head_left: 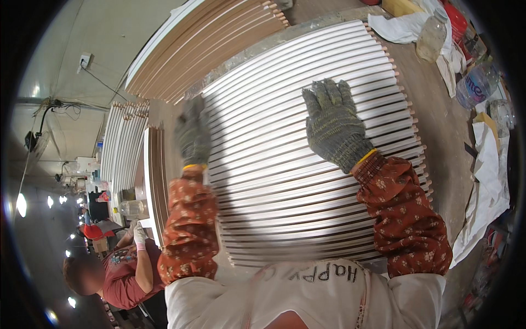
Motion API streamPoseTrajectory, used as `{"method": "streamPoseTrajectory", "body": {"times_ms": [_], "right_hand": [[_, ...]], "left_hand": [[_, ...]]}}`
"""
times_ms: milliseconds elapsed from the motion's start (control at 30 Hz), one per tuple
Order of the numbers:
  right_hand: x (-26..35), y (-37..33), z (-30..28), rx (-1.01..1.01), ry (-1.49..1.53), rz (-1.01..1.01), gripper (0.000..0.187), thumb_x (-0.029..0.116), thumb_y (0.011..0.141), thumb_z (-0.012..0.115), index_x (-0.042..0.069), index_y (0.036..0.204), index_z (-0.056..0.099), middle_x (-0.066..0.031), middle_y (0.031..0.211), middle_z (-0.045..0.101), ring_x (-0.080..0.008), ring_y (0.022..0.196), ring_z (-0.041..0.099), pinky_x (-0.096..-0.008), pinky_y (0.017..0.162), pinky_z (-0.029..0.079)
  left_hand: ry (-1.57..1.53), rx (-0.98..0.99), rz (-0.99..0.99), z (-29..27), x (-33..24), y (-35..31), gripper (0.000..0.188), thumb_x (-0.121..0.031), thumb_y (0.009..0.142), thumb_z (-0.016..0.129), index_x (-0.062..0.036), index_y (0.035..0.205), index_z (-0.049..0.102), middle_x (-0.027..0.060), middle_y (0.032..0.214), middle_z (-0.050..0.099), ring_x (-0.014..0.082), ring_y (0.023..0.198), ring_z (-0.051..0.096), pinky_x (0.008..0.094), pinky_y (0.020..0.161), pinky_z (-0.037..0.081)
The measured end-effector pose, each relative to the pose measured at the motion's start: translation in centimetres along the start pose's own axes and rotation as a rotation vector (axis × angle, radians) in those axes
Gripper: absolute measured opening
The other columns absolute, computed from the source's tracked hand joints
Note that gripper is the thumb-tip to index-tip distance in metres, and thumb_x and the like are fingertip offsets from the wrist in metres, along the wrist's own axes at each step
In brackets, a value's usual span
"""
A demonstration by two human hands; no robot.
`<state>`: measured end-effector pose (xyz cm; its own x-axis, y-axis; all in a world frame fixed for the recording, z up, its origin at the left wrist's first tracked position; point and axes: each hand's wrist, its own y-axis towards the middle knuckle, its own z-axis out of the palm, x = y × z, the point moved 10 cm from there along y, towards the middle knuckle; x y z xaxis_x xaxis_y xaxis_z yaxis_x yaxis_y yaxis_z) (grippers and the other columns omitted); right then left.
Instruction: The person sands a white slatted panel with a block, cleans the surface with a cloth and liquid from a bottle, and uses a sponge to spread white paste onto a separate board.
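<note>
Many long white strips (285,126) lie side by side in front of me, with dark gaps between them. Short tan pegs (415,120) stick out of their right ends. My right hand (335,123), in a grey-green knit glove, rests flat on the strips right of the middle, fingers stretched out. At the left ends of the strips is my left hand (193,134), gloved alike and blurred by motion. Its fingers look stretched out, and no held thing shows; whether it touches the strip ends I cannot tell. Both forearms wear rust-coloured flowered sleeves.
Brown boards with white edges (203,49) are stacked beyond the strips. Plastic bottles (476,88) and white crumpled sheets (482,186) lie along the right. More white strips (121,145) stand at the left. A person in a maroon shirt (129,274) works at lower left.
</note>
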<state>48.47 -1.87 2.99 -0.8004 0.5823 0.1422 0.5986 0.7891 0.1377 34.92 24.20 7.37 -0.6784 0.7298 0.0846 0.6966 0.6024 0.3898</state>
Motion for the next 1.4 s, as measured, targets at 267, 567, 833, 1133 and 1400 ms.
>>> {"method": "streamPoseTrajectory", "body": {"times_ms": [267, 567, 833, 1133, 1400], "right_hand": [[0.1, -0.6, -0.4, -0.193, 0.064, -0.089, 0.053, 0.026, 0.092, 0.042, -0.005, 0.135, 0.039, -0.0233, 0.137, 0.041, -0.037, 0.133, 0.032, -0.0549, 0.113, 0.016], [0.7, -0.8, -1.4, -0.242, 0.015, -0.099, 0.051, 0.024, 0.088, 0.049, -0.006, 0.128, 0.047, -0.0221, 0.132, 0.047, -0.0366, 0.127, 0.038, -0.0537, 0.111, 0.021], [1.0, -1.1, -1.7, -0.33, 0.093, -0.151, 0.053, 0.024, 0.084, 0.054, -0.006, 0.127, 0.047, -0.0225, 0.127, 0.048, -0.0379, 0.124, 0.04, -0.0548, 0.109, 0.026], [0.8, -0.7, -0.1, -0.319, 0.037, -0.186, 0.054, 0.027, 0.086, 0.051, -0.004, 0.13, 0.044, -0.0216, 0.13, 0.044, -0.0363, 0.124, 0.038, -0.0549, 0.11, 0.024], [1.3, -0.8, -1.1, -0.346, -0.007, -0.185, 0.048, 0.026, 0.086, 0.053, -0.002, 0.125, 0.048, -0.0189, 0.125, 0.046, -0.0348, 0.122, 0.039, -0.053, 0.109, 0.026]], "left_hand": [[-0.353, -0.13, 0.543, -0.6, -12.2, -1.0, 0.043, -0.03, 0.096, 0.048, -0.0178, 0.138, 0.045, 0.0176, 0.113, 0.061, 0.0332, 0.09, 0.062, 0.0442, 0.085, 0.05], [-0.085, -0.086, 0.322, 0.2, -7.6, 3.0, 0.042, -0.039, 0.098, 0.042, -0.0218, 0.135, 0.048, 0.0169, 0.133, 0.05, 0.0336, 0.113, 0.053, 0.0482, 0.093, 0.044], [-0.047, 0.309, -0.105, 9.0, 4.4, 4.7, 0.047, -0.047, 0.099, 0.035, -0.0151, 0.133, 0.046, 0.0164, 0.11, 0.058, 0.0321, 0.096, 0.063, 0.0455, 0.079, 0.053], [-0.069, -0.177, 0.779, -7.7, -15.8, -10.2, 0.048, -0.028, 0.091, 0.058, -0.018, 0.137, 0.045, 0.0158, 0.119, 0.056, 0.0317, 0.1, 0.058, 0.0408, 0.084, 0.051], [0.037, 0.15, 0.008, -2.6, 9.0, -8.5, 0.056, -0.033, 0.09, 0.058, -0.0174, 0.14, 0.041, 0.018, 0.113, 0.057, 0.0346, 0.093, 0.061, 0.0459, 0.078, 0.051]]}}
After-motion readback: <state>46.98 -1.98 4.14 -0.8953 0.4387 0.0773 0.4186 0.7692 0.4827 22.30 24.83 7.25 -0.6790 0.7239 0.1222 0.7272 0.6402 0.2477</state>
